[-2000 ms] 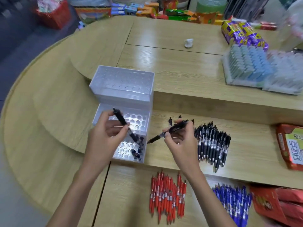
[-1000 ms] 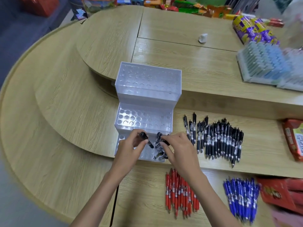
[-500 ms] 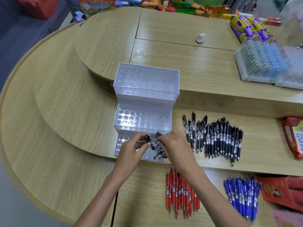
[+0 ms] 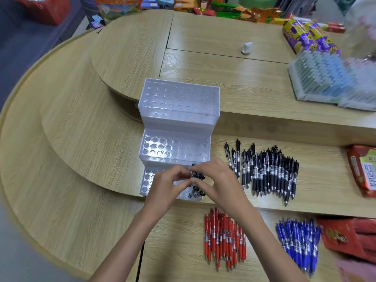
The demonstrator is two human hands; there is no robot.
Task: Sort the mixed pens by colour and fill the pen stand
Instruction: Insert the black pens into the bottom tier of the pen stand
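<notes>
**Entry: black retractable pens with rubber grip sleeves and silver tips [image 4: 266, 176].** They lie in a loose row on the pale wood-grain tabletop [image 4: 81, 159], just right of the stand.

**Already placed:** the standing black pens [image 4: 197, 176], a small cluster, upright in the right-hand holes of the lowest step of the clear plastic three-step pen stand [image 4: 177, 147]. The two upper steps show only bare holes.

**Handling, as I judge it:** light and stiff. The smooth barrels are likely slippery and the rubber sleeve gives the surer hold. For lowering one tip-first, pinch near the clicker end. The stand looks light enough to skid if pushed.

**Hands:** the left hand [image 4: 164, 190] and right hand [image 4: 220, 184] meet over the cluster. The fingers [image 4: 183, 170] of both are curled and pinch the clicker tops. Which pen each holds I cannot tell.

**Other lots:** red pens [image 4: 223, 239] and blue pens [image 4: 297, 241], in separate heaps on the nearer level.
</notes>
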